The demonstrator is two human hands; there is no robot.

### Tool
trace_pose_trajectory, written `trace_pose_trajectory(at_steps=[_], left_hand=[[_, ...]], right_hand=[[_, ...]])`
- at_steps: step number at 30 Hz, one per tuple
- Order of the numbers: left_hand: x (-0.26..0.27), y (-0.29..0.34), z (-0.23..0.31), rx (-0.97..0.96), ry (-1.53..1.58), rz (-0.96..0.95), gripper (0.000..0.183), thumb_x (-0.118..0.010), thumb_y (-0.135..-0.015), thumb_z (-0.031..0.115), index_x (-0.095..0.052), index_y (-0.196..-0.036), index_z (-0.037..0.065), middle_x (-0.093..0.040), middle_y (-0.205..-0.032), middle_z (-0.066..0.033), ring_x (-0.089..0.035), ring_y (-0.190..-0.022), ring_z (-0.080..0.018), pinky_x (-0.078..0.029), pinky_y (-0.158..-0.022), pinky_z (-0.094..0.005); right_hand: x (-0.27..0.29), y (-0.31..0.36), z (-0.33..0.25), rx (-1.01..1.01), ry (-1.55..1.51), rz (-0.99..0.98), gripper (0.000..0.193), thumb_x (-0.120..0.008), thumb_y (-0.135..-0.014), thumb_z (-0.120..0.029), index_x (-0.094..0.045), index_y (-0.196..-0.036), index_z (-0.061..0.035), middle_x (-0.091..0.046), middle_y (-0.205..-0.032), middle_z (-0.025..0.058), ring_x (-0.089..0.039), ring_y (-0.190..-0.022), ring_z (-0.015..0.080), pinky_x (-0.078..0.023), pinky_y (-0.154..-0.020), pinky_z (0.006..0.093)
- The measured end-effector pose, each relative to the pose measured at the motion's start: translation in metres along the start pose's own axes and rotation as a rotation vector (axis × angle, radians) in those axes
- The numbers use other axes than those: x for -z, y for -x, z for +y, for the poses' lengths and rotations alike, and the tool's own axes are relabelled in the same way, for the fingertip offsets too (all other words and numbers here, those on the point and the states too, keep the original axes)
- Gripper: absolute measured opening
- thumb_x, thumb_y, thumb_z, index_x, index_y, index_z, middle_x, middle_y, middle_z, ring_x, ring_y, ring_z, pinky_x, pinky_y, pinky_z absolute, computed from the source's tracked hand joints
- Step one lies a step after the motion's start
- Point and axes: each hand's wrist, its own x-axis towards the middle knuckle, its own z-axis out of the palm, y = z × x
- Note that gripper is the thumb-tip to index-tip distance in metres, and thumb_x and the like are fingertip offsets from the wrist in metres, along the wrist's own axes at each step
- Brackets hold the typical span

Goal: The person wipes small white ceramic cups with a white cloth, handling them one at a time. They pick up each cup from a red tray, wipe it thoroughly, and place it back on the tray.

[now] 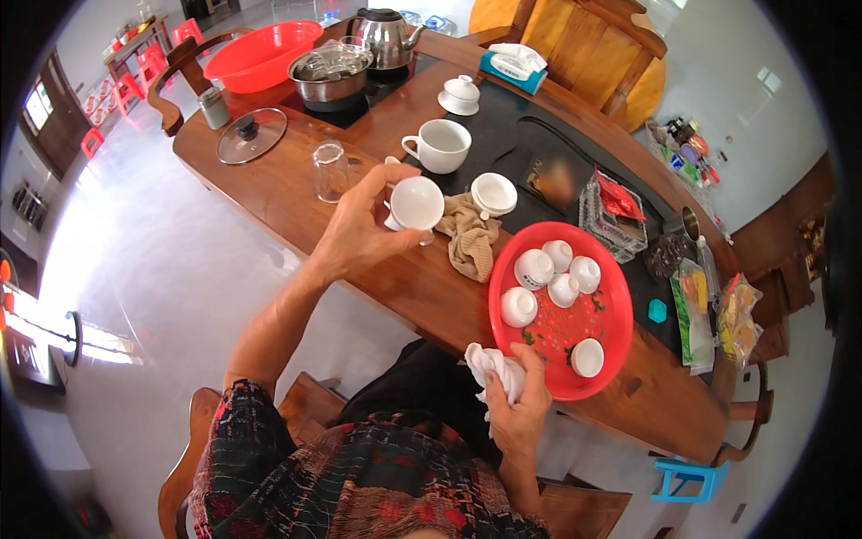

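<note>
My left hand (352, 225) is closed around a small white cup (417, 203), tilted with its hollow side facing me above the table's near edge. In my right hand (519, 411) is a bunched white cloth (496, 370), beside the near rim of a round red tray (622, 301). Several small white teacups are inside that tray, most grouped toward its far side; one teacup (587, 357) sits apart near my right hand. A crumpled brown cloth (472, 238) lies just right of the held cup, with a white lidded bowl (494, 193) touching or close to it.
Beyond my left hand stand a clear glass (330, 171), a white mug (444, 146), a glass lid (252, 136), a steel pot (330, 90) and a kettle (384, 40). A red basin (265, 58) is far left. Wire baskets (612, 216) and food packets (740, 319) lie right.
</note>
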Motion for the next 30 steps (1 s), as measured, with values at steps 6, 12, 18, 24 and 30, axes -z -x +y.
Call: trace_pose_trajectory(at_steps=[6,12,18,24,30], left_hand=[[-0.039,0.037,0.0,0.077,0.399,-0.146,0.064,-0.072,-0.07,-0.004,-0.042,-0.125,0.004,-0.052,-0.116,-0.004,-0.052,-0.107,-0.0122,-0.048,-0.089,-0.028],[-0.074,0.053,0.004,0.151,0.502,-0.237,0.062,-0.071,-0.07,-0.007,-0.042,-0.124,0.004,-0.052,-0.113,-0.0027,-0.052,-0.104,-0.0104,-0.048,-0.088,-0.0256],[-0.089,0.061,0.002,0.15,0.527,-0.257,0.064,-0.071,-0.069,-0.009,-0.042,-0.124,0.004,-0.052,-0.113,-0.0032,-0.053,-0.104,-0.0114,-0.05,-0.086,-0.0258],[-0.093,0.062,0.007,0.151,0.58,-0.273,0.063,-0.071,-0.071,-0.007,-0.041,-0.126,0.003,-0.051,-0.113,-0.0031,-0.052,-0.106,-0.0116,-0.048,-0.089,-0.0265],[-0.1,0.072,0.009,0.165,0.625,-0.272,0.064,-0.07,-0.071,-0.008,-0.041,-0.127,0.002,-0.051,-0.114,-0.0028,-0.051,-0.107,-0.0116,-0.048,-0.09,-0.0262]], right_hand=[[0.007,-0.001,0.001,0.104,0.064,0.065,0.033,-0.066,-0.077,-0.006,-0.054,-0.107,0.002,-0.061,-0.095,0.0182,-0.063,-0.085,0.0296,-0.048,-0.074,0.0346],[0.017,-0.002,0.004,0.023,0.057,0.099,0.028,-0.066,-0.078,-0.008,-0.057,-0.102,0.0022,-0.062,-0.089,0.0166,-0.063,-0.078,0.0275,-0.048,-0.07,0.0338],[0.026,-0.013,0.019,0.084,0.061,0.124,0.026,-0.067,-0.077,-0.008,-0.057,-0.099,0.0018,-0.063,-0.086,0.0161,-0.062,-0.074,0.0252,-0.048,-0.067,0.0326],[0.033,-0.021,0.021,0.054,-0.029,0.139,0.022,-0.066,-0.078,-0.005,-0.058,-0.098,0.0005,-0.062,-0.083,0.0079,-0.058,-0.074,0.0135,-0.047,-0.068,0.0274],[0.035,-0.016,-0.009,0.057,-0.53,0.439,0.028,-0.058,-0.081,0.001,-0.052,-0.109,0.0003,-0.059,-0.094,0.0088,-0.058,-0.073,0.0127,-0.05,-0.066,0.0253]])
